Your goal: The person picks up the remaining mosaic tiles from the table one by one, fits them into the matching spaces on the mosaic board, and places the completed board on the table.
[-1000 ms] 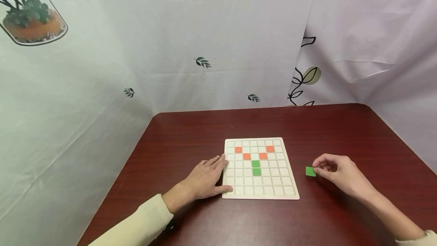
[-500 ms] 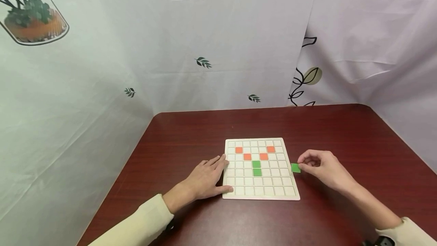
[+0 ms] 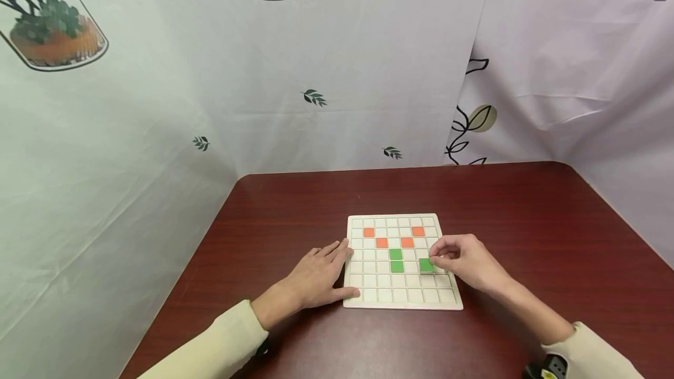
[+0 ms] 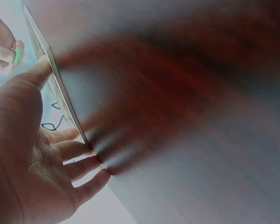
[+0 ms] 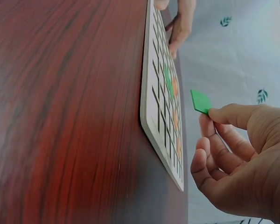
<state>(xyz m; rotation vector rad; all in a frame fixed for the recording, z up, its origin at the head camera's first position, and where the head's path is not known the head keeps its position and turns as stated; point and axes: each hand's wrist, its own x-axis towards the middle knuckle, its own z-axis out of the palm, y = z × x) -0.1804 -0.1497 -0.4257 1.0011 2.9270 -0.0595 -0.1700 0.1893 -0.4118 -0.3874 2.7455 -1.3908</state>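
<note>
A white grid board [image 3: 370,295] lies flat on the table, with several orange squares in its upper rows and two green squares [image 3: 396,260] stacked down its middle column. My right hand [image 3: 468,259] pinches a green square tile [image 3: 426,265] by one edge between thumb and index finger. In the right wrist view the tile [image 5: 201,101] hangs above the board's surface, apart from it. My left hand [image 3: 321,276] rests along the board's left edge, fingers spread and straight, thumb on the lower left corner. From the left wrist view, its fingertips [image 4: 104,173] meet the board's side.
The dark red wooden table [image 3: 295,203] runs back to a pale fabric backdrop [image 3: 347,63] printed with leaves and plants. A black device [image 3: 554,366] sits at the right sleeve's cuff.
My right hand has carried the green tile leftward from beside the board to over its right-hand columns. The left hand has stayed in place.
</note>
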